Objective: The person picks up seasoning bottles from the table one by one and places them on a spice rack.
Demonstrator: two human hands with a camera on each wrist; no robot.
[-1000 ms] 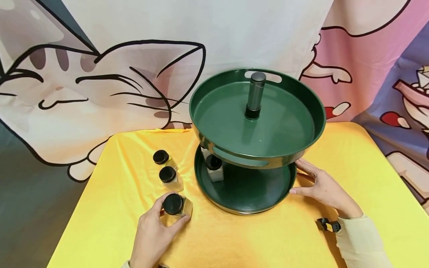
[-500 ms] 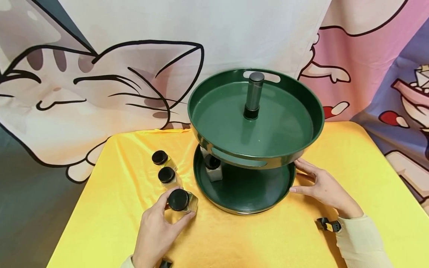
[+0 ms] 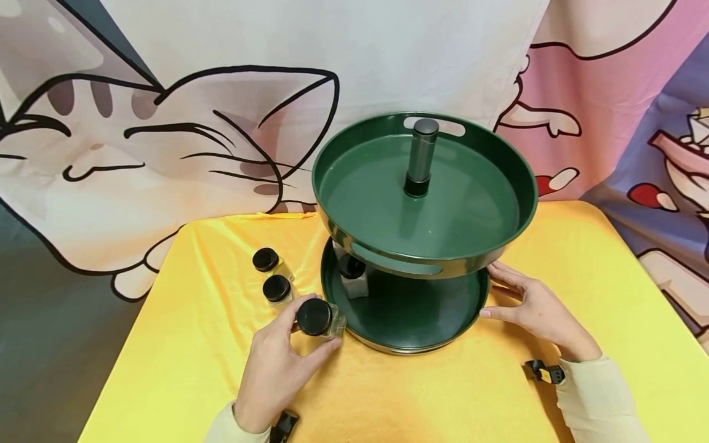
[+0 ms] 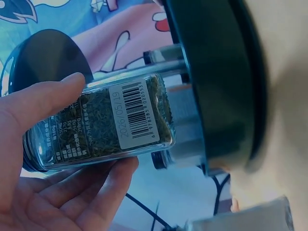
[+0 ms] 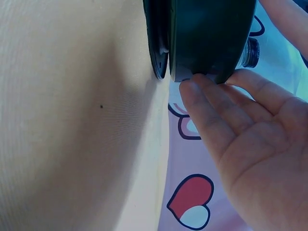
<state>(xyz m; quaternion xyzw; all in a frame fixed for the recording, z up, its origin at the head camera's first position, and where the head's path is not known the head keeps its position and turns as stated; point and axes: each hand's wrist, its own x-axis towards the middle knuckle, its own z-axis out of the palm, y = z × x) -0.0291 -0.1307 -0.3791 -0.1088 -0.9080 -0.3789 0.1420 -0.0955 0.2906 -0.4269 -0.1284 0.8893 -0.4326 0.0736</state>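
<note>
My left hand [image 3: 277,363] grips a spice jar [image 3: 321,318] with a black cap between thumb and fingers. It hangs tilted over the yellow cloth, overlapping the lower tray's front-left rim in the head view. In the left wrist view the glass jar [image 4: 110,120] shows dried green herbs and a white barcode label. A green two-tier round tray [image 3: 407,335] stands before me. My right hand [image 3: 534,314] touches the lower tier's right rim with extended fingers and thumb; in the right wrist view its fingertips [image 5: 190,89] rest against the tray wall.
Two more black-capped jars, one yellowish [image 3: 267,261] and one pale [image 3: 278,289], stand left of the tray. Inside the lower tier, at its left, sits a white-filled jar [image 3: 354,280], with another partly hidden behind it. The upper tier [image 3: 365,203] overhangs the lower one around a central post [image 3: 423,157].
My left hand has carried the herb jar rightward and away from me, from beside the other jars to the lower tray's rim. The right hand stays in place at the tray.
</note>
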